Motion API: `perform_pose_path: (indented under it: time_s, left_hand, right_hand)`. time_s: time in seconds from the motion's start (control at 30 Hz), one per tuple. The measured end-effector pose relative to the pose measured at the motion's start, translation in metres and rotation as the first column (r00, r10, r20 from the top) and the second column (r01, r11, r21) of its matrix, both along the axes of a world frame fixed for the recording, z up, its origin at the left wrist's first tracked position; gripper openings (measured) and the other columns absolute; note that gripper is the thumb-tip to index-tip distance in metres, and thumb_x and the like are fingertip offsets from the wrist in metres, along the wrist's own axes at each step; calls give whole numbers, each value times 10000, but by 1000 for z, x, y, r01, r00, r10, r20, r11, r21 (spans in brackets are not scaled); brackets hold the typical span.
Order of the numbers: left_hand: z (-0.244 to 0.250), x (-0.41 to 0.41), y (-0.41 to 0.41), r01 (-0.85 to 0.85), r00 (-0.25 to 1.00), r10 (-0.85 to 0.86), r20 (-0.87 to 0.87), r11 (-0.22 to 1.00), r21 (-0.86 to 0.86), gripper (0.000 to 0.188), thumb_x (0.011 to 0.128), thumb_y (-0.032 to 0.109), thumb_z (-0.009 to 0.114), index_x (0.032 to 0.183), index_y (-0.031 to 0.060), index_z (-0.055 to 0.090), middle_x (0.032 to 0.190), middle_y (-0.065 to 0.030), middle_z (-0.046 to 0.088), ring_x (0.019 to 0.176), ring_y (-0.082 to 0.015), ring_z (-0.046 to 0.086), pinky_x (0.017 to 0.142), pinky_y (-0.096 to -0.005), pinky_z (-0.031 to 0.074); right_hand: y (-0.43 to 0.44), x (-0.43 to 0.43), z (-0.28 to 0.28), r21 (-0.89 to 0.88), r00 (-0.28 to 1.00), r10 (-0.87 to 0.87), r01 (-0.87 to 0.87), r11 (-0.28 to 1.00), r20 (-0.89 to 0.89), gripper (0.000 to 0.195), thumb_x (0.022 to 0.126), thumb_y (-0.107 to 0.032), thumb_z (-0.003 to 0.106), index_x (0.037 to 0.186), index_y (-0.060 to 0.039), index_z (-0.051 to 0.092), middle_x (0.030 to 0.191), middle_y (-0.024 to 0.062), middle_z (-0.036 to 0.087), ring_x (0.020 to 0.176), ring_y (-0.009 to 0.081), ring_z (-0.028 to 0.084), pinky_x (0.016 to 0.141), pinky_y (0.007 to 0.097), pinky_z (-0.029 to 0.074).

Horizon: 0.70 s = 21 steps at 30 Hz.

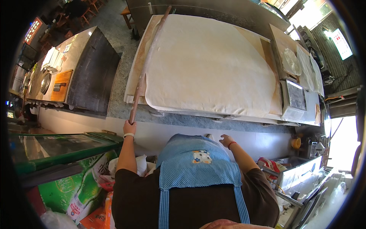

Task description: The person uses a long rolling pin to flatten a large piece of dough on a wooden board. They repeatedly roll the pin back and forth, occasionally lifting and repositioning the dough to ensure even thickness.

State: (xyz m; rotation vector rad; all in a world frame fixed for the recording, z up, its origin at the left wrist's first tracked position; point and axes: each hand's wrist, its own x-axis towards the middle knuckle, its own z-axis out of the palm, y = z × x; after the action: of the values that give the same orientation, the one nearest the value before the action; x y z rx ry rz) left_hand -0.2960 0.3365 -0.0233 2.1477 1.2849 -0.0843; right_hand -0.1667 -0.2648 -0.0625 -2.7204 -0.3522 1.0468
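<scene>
My left hand (129, 127) is closed around the near end of a long wooden rolling pin (146, 61). The pin slants away along the left edge of a very large, thin sheet of dough (210, 63), its far end reaching past the back of the board. That sheet covers most of a wooden board (137, 71) and droops a little over the front edge. In front of my apron (200, 169), on its right side, my right hand (226, 140) hangs in the air with its fingers apart, holding nothing.
To the left stands a dark counter (91, 68) with a cutting board (62, 86) and a cleaver (59, 86). At right are a lidded box (294, 98) and a bowl (291, 61) with pale contents. A green-framed cooler (68, 154) is close on my left; a metal rack (300, 177) is at lower right.
</scene>
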Motion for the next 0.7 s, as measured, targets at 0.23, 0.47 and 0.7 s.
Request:
perform_pose_path:
  time_s: [0.23,0.47,0.7]
  left_hand:
    - [15,33,-56,123,970,-1,245,866,-484,545,978,599,467,1141,85,545,638,-64,616,475,-176,608,424,-330,474]
    - [67,86,-252,569,816,-293,499,250,-783,371,1056,323,469,1229,5,551,1010,-123,697,897,-216,705,811,-348,579]
    - [59,112,-263,730,640,-501,583,160,-664,358,1028,217,513,1321,19,566,1024,-111,703,929,-153,668,877,-293,532]
  right_hand:
    - [44,22,0,142,996,82,-76,987,-37,499,887,-371,654,1260,-42,627,1134,197,701,1069,340,665,967,418,508]
    - [173,90,54,608,817,-207,547,575,-538,559,981,-535,490,1108,-18,660,895,162,729,765,223,705,688,336,577]
    - [137,124,91,287,816,-482,402,869,318,594,1005,-572,375,1035,-63,680,865,244,696,864,432,665,788,525,511]
